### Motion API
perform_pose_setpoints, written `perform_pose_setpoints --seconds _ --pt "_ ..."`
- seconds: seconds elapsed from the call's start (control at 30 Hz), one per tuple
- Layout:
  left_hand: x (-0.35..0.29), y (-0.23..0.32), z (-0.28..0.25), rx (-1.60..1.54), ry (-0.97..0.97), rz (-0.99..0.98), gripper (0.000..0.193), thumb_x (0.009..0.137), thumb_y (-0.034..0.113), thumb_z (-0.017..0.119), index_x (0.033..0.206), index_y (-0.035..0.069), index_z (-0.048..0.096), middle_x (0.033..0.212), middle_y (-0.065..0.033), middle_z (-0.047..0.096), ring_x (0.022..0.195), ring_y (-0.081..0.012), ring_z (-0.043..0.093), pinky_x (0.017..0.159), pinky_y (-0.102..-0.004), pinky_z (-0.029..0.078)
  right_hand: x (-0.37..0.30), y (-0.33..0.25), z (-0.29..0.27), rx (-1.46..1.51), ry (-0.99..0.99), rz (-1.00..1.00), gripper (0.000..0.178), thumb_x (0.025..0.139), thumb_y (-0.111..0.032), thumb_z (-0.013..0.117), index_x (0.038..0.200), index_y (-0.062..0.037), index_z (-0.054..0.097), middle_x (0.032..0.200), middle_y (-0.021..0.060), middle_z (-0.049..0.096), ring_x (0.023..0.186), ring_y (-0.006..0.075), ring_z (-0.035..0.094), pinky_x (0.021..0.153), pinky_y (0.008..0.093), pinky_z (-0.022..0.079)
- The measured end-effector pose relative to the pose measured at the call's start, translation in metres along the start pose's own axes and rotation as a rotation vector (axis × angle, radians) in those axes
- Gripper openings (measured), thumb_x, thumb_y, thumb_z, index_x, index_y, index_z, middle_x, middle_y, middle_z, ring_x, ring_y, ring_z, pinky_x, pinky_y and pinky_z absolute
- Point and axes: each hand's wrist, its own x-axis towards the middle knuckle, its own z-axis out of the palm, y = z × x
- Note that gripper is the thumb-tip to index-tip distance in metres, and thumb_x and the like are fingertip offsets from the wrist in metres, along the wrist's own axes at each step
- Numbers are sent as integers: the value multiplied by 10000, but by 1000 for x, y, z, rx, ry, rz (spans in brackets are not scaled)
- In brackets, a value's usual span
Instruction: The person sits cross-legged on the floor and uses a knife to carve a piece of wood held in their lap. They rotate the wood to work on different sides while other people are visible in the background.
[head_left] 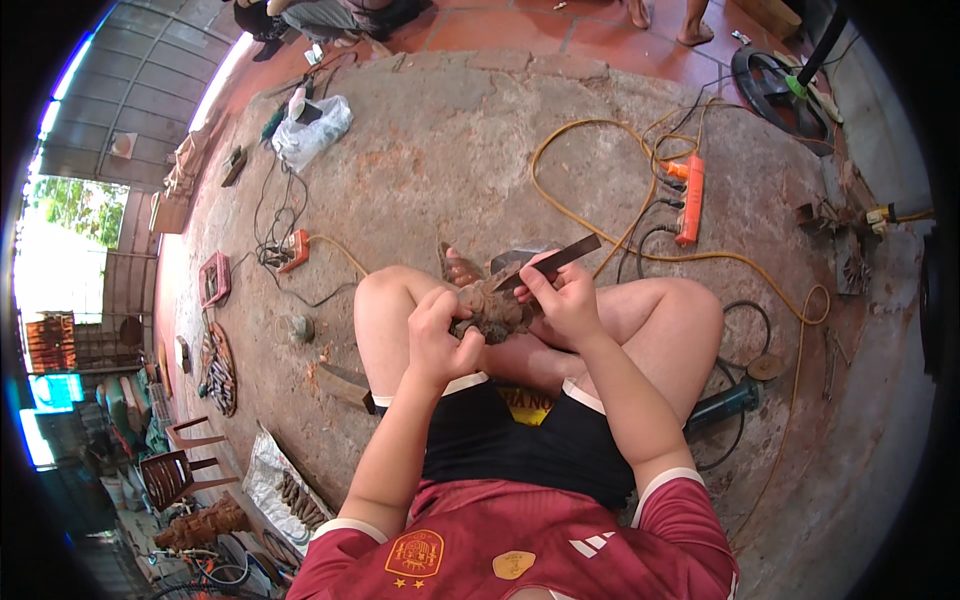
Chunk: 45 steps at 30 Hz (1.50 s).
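Observation:
In my lap, over my crossed legs, lies a knobbly brown carved piece (492,306) that looks like wood. My left hand (440,335) is closed round its left side, fingers and thumb gripping it. My right hand (562,298) pinches a dark, flat, straight strip (570,255) between thumb and fingers. The strip slants up to the right, and its lower end reaches the carved piece. Whether it is a file or a stiff abrasive strip, I cannot make out. My fingers hide part of the carving.
An orange power strip (691,200) and a looping yellow cord (560,130) lie ahead right. A second orange socket block (291,250) and a clear plastic bag (312,130) are left. A teal power tool (722,405) rests by my right thigh. Other people's feet (695,33) show at the far edge.

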Motion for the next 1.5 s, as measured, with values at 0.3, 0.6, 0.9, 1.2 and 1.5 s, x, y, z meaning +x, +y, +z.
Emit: perform_pose_setpoints --seconds 0.3,0.6,0.9,1.2,1.5 --pt "-2 4 0 -2 -3 -2 152 595 79 601 684 12 497 681 -149 544 650 -341 565 610 -395 491 2 6 1 -110 57 -62 126 947 -109 671 1006 -6 629 837 53 675 715 113 664 620 253 545" --pt "0 5 1 -2 2 23 158 594 80 605 685 10 495 673 -145 530 634 -330 555 597 -388 486 0 -8 -2 -87 -14 30 119 937 -120 686 965 -9 652 787 39 671 683 92 641 603 234 524" --pt "-2 7 1 -2 -3 30 161 602 80 609 692 8 496 674 -145 512 627 -329 538 581 -392 469 -1 -9 -4 -141 -73 18 115 924 -115 695 941 -6 662 742 23 661 649 76 617 587 229 511" --pt "1 6 1 0 -15 28 154 602 74 606 684 7 494 670 -147 506 622 -329 532 577 -390 464 2 -12 -13 -59 -63 -5 127 938 -128 688 962 -14 638 775 31 648 660 91 605 605 238 506" --pt "2 5 1 -10 -6 34 161 600 69 604 691 5 488 679 -150 534 640 -338 559 598 -391 483 -4 -6 1 -140 -24 4 122 918 -125 709 960 -18 667 753 7 650 655 71 596 599 233 489"
